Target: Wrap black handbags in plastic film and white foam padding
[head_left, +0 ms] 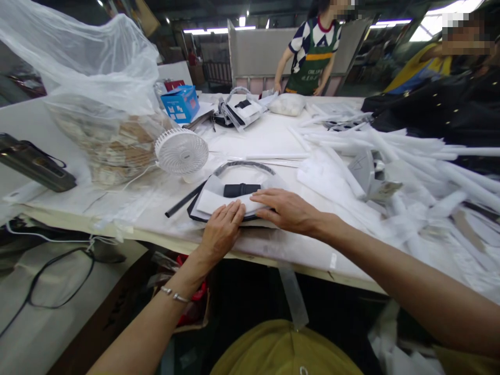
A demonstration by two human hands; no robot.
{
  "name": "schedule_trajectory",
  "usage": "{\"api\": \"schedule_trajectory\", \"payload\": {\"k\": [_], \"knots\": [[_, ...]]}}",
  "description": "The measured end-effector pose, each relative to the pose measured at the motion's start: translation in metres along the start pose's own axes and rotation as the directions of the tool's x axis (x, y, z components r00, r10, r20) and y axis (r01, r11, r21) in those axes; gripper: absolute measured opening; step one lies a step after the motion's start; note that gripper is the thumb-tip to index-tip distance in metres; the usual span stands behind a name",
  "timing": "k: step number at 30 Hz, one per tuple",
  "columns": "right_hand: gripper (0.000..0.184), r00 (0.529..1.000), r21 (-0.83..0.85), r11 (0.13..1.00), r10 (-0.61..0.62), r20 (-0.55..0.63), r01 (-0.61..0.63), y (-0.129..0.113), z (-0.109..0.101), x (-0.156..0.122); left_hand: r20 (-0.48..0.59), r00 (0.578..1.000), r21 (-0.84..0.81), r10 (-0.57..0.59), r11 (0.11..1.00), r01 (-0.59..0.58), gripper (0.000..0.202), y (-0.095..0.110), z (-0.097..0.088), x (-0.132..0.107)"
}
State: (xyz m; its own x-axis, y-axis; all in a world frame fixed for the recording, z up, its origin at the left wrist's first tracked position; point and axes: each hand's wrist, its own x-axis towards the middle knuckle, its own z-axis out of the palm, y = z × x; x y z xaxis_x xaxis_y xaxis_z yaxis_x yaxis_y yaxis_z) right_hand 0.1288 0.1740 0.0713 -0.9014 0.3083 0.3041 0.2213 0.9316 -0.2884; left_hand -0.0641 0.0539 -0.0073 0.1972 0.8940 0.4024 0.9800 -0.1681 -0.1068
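Both hands rest open and flat, palms down, fingers stretched out and gripping nothing; the left hand (222, 229) and the right hand (287, 211) lie side by side, fingertips nearly meeting, on the near edge of a flat packet (213, 200). That packet sits on the desk (265, 140) close to its near edge, roughly in the middle; it shows white paper with a dark border, a black strap (241, 190) lying across its middle, and a grey curved handle (244, 165) arching over its far side. A thin bracelet (175, 296) circles the left wrist; a black rod (185, 199) lies slanted just left of the packet. Further left stands a small white fan (182, 152), touching a large clear bag (105, 130) stuffed with tan pieces; beyond it is a blue box (180, 103). To the right sprawls a heap of white rolled tubes (410, 172); at the far side a person in a green apron (312, 57) leans on the desk.
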Motion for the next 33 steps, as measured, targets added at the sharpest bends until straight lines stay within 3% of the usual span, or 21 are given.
{"api": "schedule_trajectory", "payload": {"k": [4, 7, 10, 15, 19, 26, 30, 33], "knots": [[0.042, 0.996, -0.207, 0.978, -0.001, 0.094, 0.02, 0.006, 0.028, -0.01, 0.123, 0.992, -0.075, -0.002, 0.997, 0.011, 0.053, 0.001, -0.024, 0.01], [0.039, 0.994, -0.226, 0.974, 0.013, 0.111, 0.012, 0.003, 0.034, -0.017, 0.298, 0.954, -0.058, 0.016, 0.998, 0.001, 0.03, -0.002, -0.044, 0.034], [0.041, 0.992, -0.206, 0.979, 0.038, 0.119, -0.012, 0.004, 0.034, -0.017, 0.397, 0.917, -0.016, 0.044, 0.999, -0.041, 0.027, -0.003, -0.049, 0.065], [0.042, 0.993, -0.155, 0.988, 0.034, 0.112, -0.016, 0.01, 0.038, -0.019, 0.337, 0.939, -0.025, 0.068, 0.998, -0.063, 0.018, -0.001, -0.022, 0.093], [0.045, 0.996, -0.129, 0.991, 0.034, 0.079, -0.024, 0.011, 0.041, -0.025, 0.272, 0.962, -0.028, 0.009, 1.0, -0.001, 0.02, -0.004, -0.003, 0.088], [0.046, 0.995, -0.064, 0.997, 0.039, 0.089, -0.033, 0.012, 0.041, -0.026, 0.241, 0.962, -0.035, -0.126, 0.99, 0.139, 0.01, 0.001, 0.003, 0.08], [0.05, 0.985, -0.019, 0.998, 0.055, 0.161, -0.053, 0.012, 0.029, -0.022, 0.177, 0.975, -0.097, -0.13, 0.984, 0.149, 0.009, 0.003, 0.007, 0.076], [0.03, 0.974, 0.115, 0.984, 0.11, 0.2, -0.135, 0.02, 0.006, -0.001, 0.147, 0.983, -0.126, -0.113, 0.983, 0.132, 0.006, 0.001, 0.01, 0.074]]}}
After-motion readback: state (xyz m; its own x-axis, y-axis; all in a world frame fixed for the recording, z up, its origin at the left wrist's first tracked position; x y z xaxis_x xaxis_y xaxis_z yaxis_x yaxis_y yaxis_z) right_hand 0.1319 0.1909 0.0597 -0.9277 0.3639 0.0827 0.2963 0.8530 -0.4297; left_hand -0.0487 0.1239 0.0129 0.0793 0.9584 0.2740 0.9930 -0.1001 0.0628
